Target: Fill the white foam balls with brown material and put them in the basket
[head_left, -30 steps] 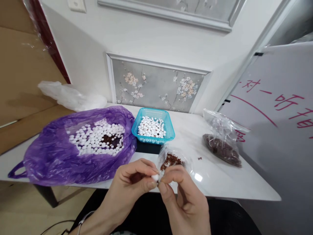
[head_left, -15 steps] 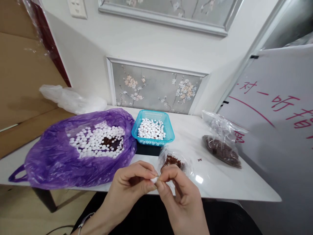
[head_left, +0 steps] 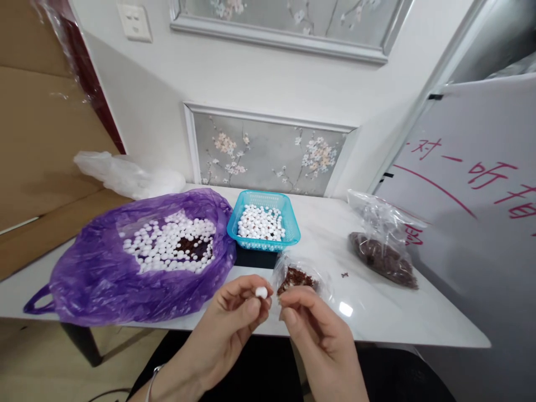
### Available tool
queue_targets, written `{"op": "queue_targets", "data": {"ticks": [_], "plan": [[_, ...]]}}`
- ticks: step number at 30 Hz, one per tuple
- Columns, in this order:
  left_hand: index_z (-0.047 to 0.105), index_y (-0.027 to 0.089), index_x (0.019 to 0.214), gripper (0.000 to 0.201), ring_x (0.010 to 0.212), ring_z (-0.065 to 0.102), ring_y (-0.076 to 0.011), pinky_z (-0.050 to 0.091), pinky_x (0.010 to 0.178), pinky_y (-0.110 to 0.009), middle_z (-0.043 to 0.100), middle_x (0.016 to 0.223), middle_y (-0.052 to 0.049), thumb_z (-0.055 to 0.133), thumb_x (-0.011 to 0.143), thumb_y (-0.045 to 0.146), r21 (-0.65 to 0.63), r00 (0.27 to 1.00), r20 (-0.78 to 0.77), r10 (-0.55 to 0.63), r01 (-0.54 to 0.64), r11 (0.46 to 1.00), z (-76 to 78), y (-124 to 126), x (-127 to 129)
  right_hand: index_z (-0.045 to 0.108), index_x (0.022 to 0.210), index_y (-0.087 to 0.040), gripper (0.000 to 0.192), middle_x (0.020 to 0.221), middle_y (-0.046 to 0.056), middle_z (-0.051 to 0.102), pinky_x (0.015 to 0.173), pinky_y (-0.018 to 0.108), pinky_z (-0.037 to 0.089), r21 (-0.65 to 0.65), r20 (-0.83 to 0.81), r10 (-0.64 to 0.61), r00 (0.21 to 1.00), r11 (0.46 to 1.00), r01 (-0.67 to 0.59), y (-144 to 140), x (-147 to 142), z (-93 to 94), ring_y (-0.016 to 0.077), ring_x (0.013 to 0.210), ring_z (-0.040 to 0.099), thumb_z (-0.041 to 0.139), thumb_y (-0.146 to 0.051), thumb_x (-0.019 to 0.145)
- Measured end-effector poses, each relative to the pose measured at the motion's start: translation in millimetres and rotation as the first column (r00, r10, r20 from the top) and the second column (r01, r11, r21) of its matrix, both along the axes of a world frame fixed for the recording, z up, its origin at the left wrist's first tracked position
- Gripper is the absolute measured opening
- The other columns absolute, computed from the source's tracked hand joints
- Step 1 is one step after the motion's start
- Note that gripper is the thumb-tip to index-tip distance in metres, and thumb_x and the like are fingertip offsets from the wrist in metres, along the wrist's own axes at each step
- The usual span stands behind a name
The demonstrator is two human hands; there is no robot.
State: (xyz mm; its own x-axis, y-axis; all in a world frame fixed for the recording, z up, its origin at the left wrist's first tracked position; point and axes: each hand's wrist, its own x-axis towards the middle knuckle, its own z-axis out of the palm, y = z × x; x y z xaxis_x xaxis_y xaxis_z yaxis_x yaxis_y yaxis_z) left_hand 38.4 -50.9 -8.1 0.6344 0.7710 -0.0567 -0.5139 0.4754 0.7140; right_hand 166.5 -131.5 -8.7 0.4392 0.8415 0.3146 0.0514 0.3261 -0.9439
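Left hand (head_left: 228, 324) keeps a narrow grip on a small white bead (head_left: 261, 292) between thumb and fingertips; just beside it, the right hand (head_left: 318, 340) is pinched shut, on what I cannot tell. Beyond on the worktop (head_left: 377, 312) lie a clear bag of brown bits (head_left: 298, 277), a purple bag of beads (head_left: 138, 262) and a blue basket (head_left: 263, 223).

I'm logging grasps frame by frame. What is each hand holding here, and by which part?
The left hand pinches a white bead by its sides between thumb and fingertips. The right hand has its fingers pinched together; whether they hold anything cannot be told.
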Motion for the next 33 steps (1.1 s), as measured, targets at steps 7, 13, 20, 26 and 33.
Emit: {"op": "queue_targets", "data": {"ticks": [7,13,20,26,33], "plan": [[0.08,0.021,0.086,0.018,0.071,0.062,-0.0062,0.05,0.072,-0.013,0.073,0.081,-0.001,0.085,0.069,0.02,0.063,0.995,-0.089,0.052,-0.047,0.997,-2.6,-1.2,-4.1,0.071,0.084,-0.025,0.011,0.081,0.001,0.064,0.068,0.022,0.051,-0.014,0.112,-0.075,0.991,0.997,0.077,-8.0,10.5,-1.5,0.0151,0.072,0.057,0.063,-0.03,0.089],[0.081,0.021,0.079,0.015,0.067,0.062,-0.0057,0.05,0.069,-0.013,0.075,0.081,-0.001,0.088,0.065,0.021,0.088,0.986,-0.108,0.129,-0.12,0.989,-2.0,2.0,-2.1,0.069,0.089,-0.024,0.01,0.076,0.0,0.065,0.065,0.021,0.051,-0.021,0.351,-0.238,0.905,0.965,0.262,-13.9,42.6,-10.3,0.0149,0.069,0.06,0.061,-0.03,0.09],[0.081,0.019,0.077,0.013,0.064,0.058,-0.006,0.047,0.066,-0.015,0.073,0.075,-0.002,0.087,0.066,0.021,0.113,0.979,-0.164,0.125,-0.108,0.988,-2.5,4.8,3.3,0.068,0.099,-0.017,0.026,0.093,0.008,0.071,0.07,0.027,0.051,-0.174,0.815,-0.066,0.575,0.92,0.352,19.5,53.8,-23.2,0.0185,0.077,0.067,0.042,-0.021,0.097],[0.081,0.02,0.091,0.029,0.076,0.061,-0.0097,0.048,0.073,-0.016,0.074,0.081,-0.002,0.088,0.063,0.019,0.182,0.962,-0.253,0.103,-0.057,0.982,2.6,3.2,-0.1,0.072,0.079,-0.019,0.025,0.081,0.009,0.074,0.057,0.028,0.041,-0.316,0.898,0.154,0.413,0.879,0.358,47.4,37.7,-24.9,0.023,0.072,0.069,0.052,-0.007,0.085],[0.081,0.018,0.088,0.015,0.069,0.063,-0.0133,0.052,0.07,-0.024,0.076,0.078,-0.005,0.077,0.076,0.025,0.42,0.909,-0.277,0.311,-0.176,0.89,1.7,15.6,9.7,0.075,0.088,-0.018,0.027,0.093,0.01,0.076,0.066,0.029,0.045,-0.342,0.925,0.227,0.305,0.846,0.409,55.1,36.6,-35.7,0.0247,0.086,0.072,0.051,-0.006,0.084]]}}
